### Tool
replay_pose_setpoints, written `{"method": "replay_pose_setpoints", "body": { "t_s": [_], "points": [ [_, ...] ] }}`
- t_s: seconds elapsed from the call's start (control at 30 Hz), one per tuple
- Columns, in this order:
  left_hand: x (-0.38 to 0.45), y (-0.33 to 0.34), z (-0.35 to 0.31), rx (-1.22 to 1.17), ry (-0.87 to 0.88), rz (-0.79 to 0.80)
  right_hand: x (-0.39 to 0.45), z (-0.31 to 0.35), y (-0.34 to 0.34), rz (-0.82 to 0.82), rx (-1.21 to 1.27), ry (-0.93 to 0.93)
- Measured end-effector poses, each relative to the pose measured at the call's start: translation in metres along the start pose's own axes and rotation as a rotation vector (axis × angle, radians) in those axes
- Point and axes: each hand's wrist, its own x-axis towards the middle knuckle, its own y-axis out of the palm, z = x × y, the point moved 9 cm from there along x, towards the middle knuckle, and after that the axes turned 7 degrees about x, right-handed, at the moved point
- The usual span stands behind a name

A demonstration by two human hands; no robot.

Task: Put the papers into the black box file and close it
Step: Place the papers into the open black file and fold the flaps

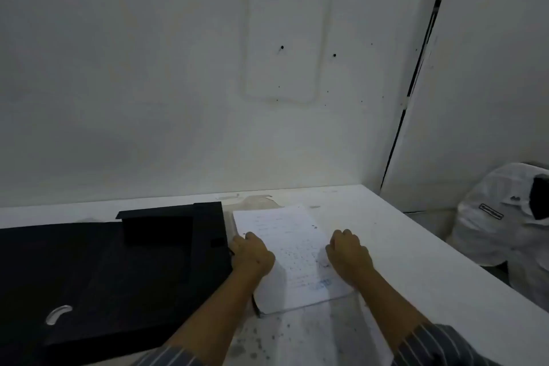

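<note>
Papers (pixel 292 258) stacked flat on white table (pixel 401 249), just right of open black box file (pixel 118 273); left hand (pixel 252 255) curled over stack's left edge, right hand (pixel 349 257) curled at its right edge; firm grip or mere touch: cannot tell.

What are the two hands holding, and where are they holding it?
Both hold the stack of papers by its long side edges: the left hand on the edge beside the black box file, the right hand on the opposite edge.
</note>
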Motion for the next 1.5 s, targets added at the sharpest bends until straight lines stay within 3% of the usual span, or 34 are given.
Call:
{"method": "replay_pose_setpoints", "body": {
  "t_s": [0.07,0.3,0.43,0.57,0.8,1.03,1.13,1.2,1.3,1.4,1.5],
  "points": [
    [0.004,0.0,0.003,0.012,-0.068,0.031,0.006,-0.008,0.013,0.108,0.164,0.128],
    [0.018,-0.003,0.006,0.024,-0.14,0.063,0.024,-0.013,0.031,0.198,0.621,0.415],
    [0.016,-0.006,0.006,-0.026,-0.141,0.071,0.041,-0.006,0.02,0.244,0.627,0.439],
    [0.013,-0.011,0.007,-0.157,-0.168,0.118,0.053,0.02,-0.019,0.232,0.729,0.347],
    [-0.001,-0.044,0.002,-0.595,-0.102,0.153,0.034,0.091,-0.12,0.096,0.907,0.064],
    [-0.025,-0.06,0.033,-1.048,-0.128,0.401,-0.004,0.184,-0.177,0.082,0.853,-0.118],
    [-0.03,-0.072,0.05,-1.226,-0.028,0.513,-0.021,0.22,-0.192,0.078,0.881,-0.176],
    [-0.031,-0.093,0.07,-1.375,0.031,0.463,-0.03,0.246,-0.194,0.083,0.906,-0.217],
    [-0.038,-0.136,0.121,-1.451,0.031,0.196,-0.04,0.277,-0.185,0.088,0.936,-0.242],
    [-0.051,-0.18,0.191,-1.294,-0.057,-0.126,-0.049,0.309,-0.162,0.131,0.972,-0.242],
    [-0.063,-0.217,0.256,-1.114,-0.081,-0.33,-0.062,0.346,-0.125,0.223,1.007,-0.219]
  ]
}}
